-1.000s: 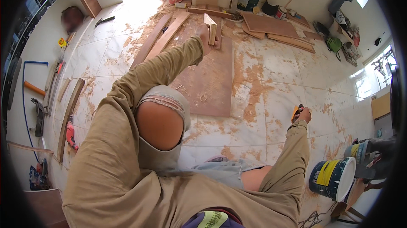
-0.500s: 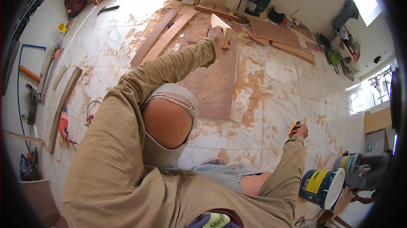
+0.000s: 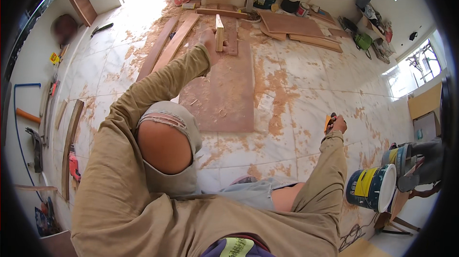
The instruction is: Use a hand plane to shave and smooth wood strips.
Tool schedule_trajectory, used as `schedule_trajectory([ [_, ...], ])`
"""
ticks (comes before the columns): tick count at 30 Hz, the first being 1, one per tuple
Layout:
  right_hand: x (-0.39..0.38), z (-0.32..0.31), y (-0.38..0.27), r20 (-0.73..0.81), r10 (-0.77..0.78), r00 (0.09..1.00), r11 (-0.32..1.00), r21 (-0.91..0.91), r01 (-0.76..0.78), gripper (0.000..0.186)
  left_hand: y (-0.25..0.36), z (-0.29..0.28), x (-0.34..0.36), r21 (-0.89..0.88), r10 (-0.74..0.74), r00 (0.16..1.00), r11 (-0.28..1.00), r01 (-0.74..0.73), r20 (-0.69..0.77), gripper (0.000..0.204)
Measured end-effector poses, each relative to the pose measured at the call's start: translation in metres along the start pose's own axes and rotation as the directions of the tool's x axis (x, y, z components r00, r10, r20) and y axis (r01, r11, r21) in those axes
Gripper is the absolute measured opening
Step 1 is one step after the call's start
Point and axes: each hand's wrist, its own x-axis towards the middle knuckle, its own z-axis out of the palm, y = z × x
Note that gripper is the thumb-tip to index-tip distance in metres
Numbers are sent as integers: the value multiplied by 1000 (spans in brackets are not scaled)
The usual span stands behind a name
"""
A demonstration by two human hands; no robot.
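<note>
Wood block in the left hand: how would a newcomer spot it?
Find the large brown board on the tiled floor. Toward its far end, the left hand holds the wood block. Its pale colour stands out from brown boards nearby.

Daylight glares through the right-hand window (image 3: 421, 67) and bleaches the far floor (image 3: 138, 6), while edges curve into black.

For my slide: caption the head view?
Left hand gripping pale wooden block near flat brown wooden board; right hand holding orange-black tool.
</note>
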Motion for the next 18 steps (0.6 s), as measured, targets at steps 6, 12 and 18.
schedule_trajectory([
  [6, 0, 3, 0, -21, 20, 1000, 998, -52, -21, 29, 8, -2, -9, -26, -29, 994, 999, 32, 104, 30],
  [12, 2, -10, -2, 1, -22, 1000, 993, -113, 21, 33, -16, -48, -38, 418, -345, 932, 867, 272, 108, 66],
  [18, -2, -31, -9, -21, -55, 998, 965, -257, 48, 34, -122, -139, -29, 431, -169, 985, 887, 168, -35, 86],
])
